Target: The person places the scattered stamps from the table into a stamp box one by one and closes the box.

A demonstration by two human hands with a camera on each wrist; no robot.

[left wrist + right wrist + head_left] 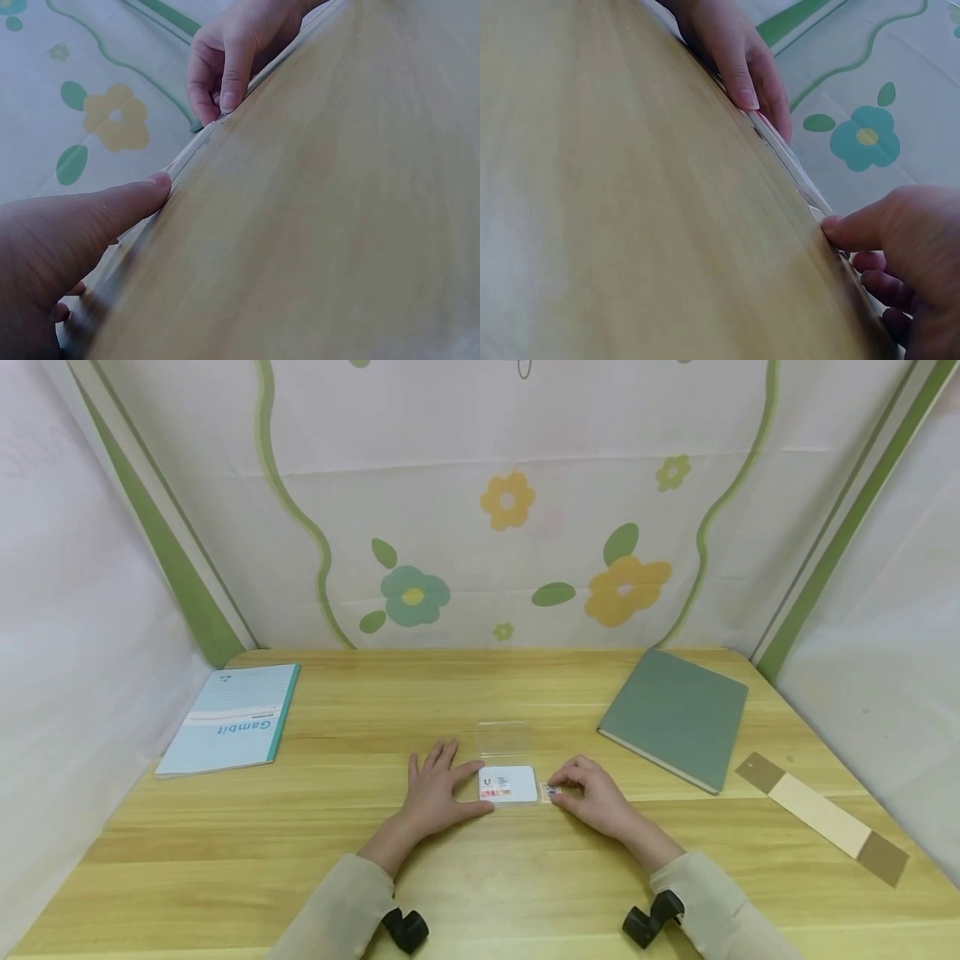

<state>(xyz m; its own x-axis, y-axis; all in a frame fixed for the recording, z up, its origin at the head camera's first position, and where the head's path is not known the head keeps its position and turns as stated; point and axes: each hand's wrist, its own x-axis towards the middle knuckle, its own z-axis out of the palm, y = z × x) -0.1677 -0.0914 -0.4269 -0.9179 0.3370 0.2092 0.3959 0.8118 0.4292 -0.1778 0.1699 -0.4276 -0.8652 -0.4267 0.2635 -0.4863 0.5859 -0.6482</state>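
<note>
"White case point(522, 783), lying where?"

"Flat on the wooden surface point(495, 877), near the middle, between left hand point(438, 797) and right hand point(592, 793). Bore a dark U-shaped mark and a patch of reddish print on the left half."

"Touched how, on the left?"

"At the left end, with forefinger at the far corner and thumb at the near one. Grip spread apart across that end, remaining fingers fanned out toward the far side."

"And on the right?"

"Grip brought together, thumb and forefinger pinching a small printed tab point(553, 792) just past the right end. Seen edge-on from both wrist views, low against the surface."

"Joined to the case, or merely beside?"

"Could not tell."

"Anything else close by?"

"Clear plastic piece point(503, 737), flat, just beyond the far edge."

"Farther off?"

"Well apart to the left, a pale blue notebook point(217, 735) marked Gambit, its print upside down in the head view. Off to the right, a closed green book point(675, 718), set at an angle, and near it a cream strip point(819, 814) with brown ends. Behind everything, a white cloth point(420, 443) printed with flowers. At both wrists, beige sleeves point(330, 910) and black mounts point(411, 932)."
</note>
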